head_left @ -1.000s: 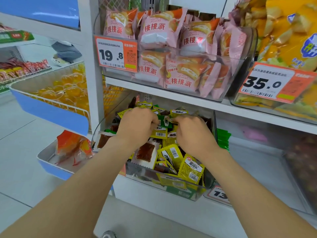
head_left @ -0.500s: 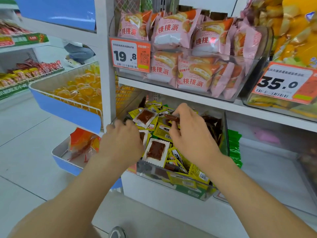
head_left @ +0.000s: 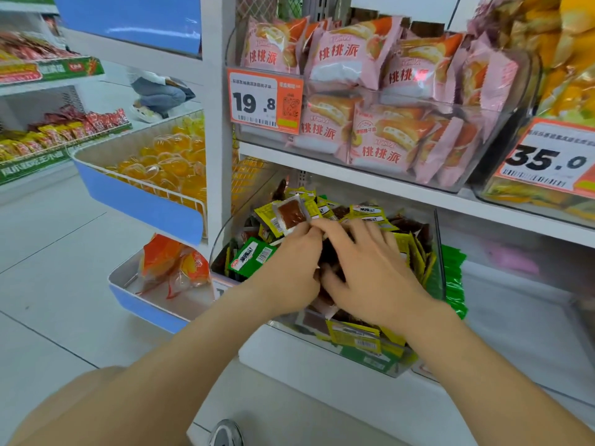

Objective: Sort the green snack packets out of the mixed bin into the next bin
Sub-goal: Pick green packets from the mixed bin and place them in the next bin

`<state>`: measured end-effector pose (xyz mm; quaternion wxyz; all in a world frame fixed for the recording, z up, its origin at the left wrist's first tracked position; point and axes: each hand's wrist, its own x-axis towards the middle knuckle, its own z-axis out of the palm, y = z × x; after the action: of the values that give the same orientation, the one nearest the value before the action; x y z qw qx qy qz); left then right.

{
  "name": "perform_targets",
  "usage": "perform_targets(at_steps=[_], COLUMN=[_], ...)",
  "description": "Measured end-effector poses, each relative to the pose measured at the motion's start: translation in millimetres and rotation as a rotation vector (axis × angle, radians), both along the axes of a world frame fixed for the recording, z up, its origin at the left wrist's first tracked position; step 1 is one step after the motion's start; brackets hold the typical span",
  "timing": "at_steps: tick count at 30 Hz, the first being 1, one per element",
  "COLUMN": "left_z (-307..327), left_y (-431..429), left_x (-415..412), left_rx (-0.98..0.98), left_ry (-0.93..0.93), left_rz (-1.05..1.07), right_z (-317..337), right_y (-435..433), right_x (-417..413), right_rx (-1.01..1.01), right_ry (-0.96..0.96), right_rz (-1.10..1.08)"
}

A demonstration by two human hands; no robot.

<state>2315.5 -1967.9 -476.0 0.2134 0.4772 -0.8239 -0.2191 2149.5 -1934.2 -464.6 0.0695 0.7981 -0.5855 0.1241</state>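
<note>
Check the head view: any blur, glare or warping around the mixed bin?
Head view: even light, no hard shadows; left hand and right hand slightly blurred over the mixed bin; faint sheen on its wall; upper shelf bends from wide-angle distortion; right edge soft.

My left hand (head_left: 286,272) and right hand (head_left: 370,268) side by side in clear plastic mixed bin (head_left: 215,252); green snack packets (head_left: 452,278) in next clear bin (head_left: 515,304), on its right.

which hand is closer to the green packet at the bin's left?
Left. The left hand sits just right of the green packet; the right hand is farther right, beyond the left hand.
</note>
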Motion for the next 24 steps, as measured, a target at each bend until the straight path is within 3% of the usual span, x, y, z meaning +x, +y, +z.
perform_targets(at_steps=[4, 9, 12, 17, 20, 24], left_z=[9.9, 3.3, 3.0, 3.4, 4.4, 7.5], left_y=[-8.1, -5.0, 0.4, -3.2, -16.2, -32.3], left_x=[6.7, 24.0, 27.0, 24.2, 16.4, 15.4], left_rx=[-0.025, 0.013, 0.081, -0.136, -0.26, -0.375], left_ry=[0.023, -0.22, -0.22, -0.291, -0.367, -0.196], left_rz=[0.073, 0.211, 0.15, 0.076, 0.108, 0.146], right_z=[-2.8, -6.1, -0.8, 9.4, 0.6, -0.7], right_y=[-11.8, -18.4, -12.1, 8.3, 7.9, -3.8], right_x=[-19.0, -23.2, -19.8, -2.8, 1.9, -9.2], right_rx=[-0.079, -0.109, -0.136, -0.092, 0.038, -0.074], right_ry=[0.17, 0.222, 0.187, 0.014, 0.013, -0.078], right_rz=[-0.114, -0.204, -0.222, -0.077, -0.153, -0.177])
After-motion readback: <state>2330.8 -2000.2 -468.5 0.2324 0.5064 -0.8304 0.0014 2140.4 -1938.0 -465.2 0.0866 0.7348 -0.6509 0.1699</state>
